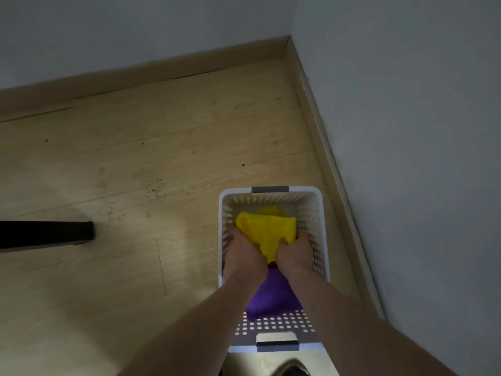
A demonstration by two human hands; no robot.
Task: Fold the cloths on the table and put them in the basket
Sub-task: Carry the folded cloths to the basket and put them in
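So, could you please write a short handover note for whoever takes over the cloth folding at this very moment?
Left hand: inside the white basket, gripping the left edge of the folded yellow cloth.
Right hand: gripping the same cloth's right edge.
Things: the basket stands on the wooden floor near the wall corner. A purple cloth lies at its near end, under the forearms.
Done: purple cloth is in; yellow cloth is folded and being set down.
Left: let go of the yellow cloth. The table top is out of view, so check for more cloths.
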